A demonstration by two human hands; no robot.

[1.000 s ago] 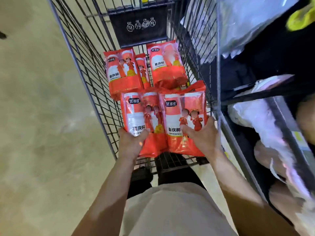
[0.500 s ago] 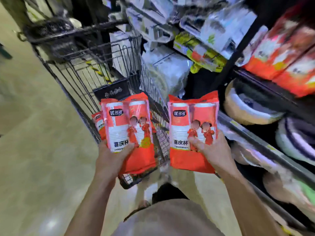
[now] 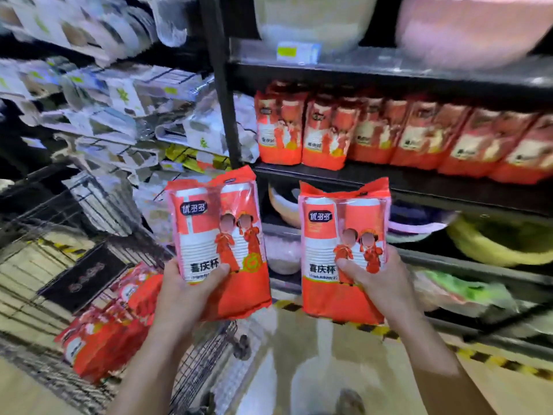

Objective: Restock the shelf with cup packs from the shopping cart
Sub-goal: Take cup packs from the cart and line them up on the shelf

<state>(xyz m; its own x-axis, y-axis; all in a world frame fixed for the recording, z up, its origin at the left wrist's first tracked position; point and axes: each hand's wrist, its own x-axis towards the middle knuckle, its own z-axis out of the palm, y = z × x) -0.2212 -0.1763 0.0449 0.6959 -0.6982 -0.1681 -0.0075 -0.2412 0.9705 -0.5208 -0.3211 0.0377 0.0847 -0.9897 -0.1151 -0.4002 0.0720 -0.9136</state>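
red packs are already lining the shelf (image 3: 389, 172); each hand's grip is holding one pack, left hand (image 3: 182, 298) and right hand (image 3: 380, 283); more are waiting in the cart (image 3: 206, 351).

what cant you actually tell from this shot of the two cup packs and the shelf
Head view only:
- Shelf row of red packs: motion blur smears it, so the count and any free gap are unclear.
- Packs left in the cart: blurred and overlapping; number unclear.
- Lower parts of the left pack and right pack: covered by the left hand and right hand.
- Top-shelf basins: cut off by the frame edge.
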